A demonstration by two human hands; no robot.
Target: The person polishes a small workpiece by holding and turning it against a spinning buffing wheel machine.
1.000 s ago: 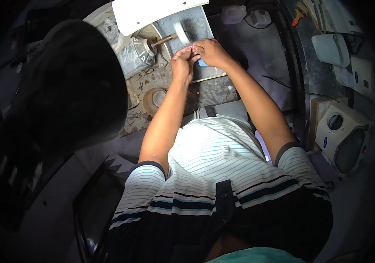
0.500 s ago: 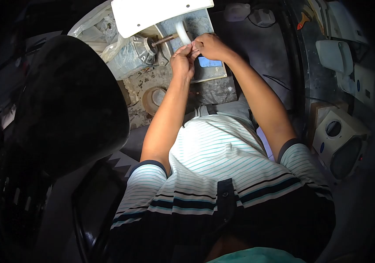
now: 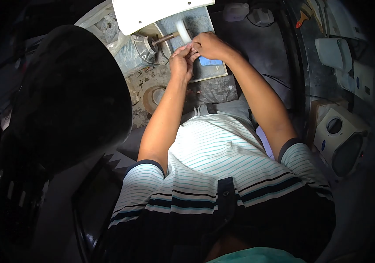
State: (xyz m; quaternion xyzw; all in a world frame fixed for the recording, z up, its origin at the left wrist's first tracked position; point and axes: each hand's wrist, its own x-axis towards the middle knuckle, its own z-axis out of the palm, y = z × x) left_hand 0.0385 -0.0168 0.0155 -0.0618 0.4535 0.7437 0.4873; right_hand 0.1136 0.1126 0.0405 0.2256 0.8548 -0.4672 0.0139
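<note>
A white polishing wheel (image 3: 182, 30) sits on a metal spindle (image 3: 166, 38) that runs out of a plastic-wrapped motor (image 3: 135, 50). Just below the wheel, my left hand (image 3: 181, 63) is closed, thumb and fingers pinched together. My right hand (image 3: 209, 45) meets it from the right with its fingers curled inward. Both sets of fingertips come together at the wheel's lower edge, around something too small to make out. Under the hands lies a shallow tray (image 3: 205, 79) with a blue block (image 3: 210, 61) in it.
A white panel (image 3: 163, 13) overhangs the wheel. A large dark rounded shape (image 3: 73, 96) fills the left side. A round bowl (image 3: 152, 100) stands on the dirty bench beside my left forearm. To the right are a beige box-shaped device (image 3: 339, 136) and an orange brush (image 3: 301, 19).
The hands keep their place at the wheel, with only slight finger movement. The whole view has shifted a little, and the dark shape at left appears slightly higher and further right.
</note>
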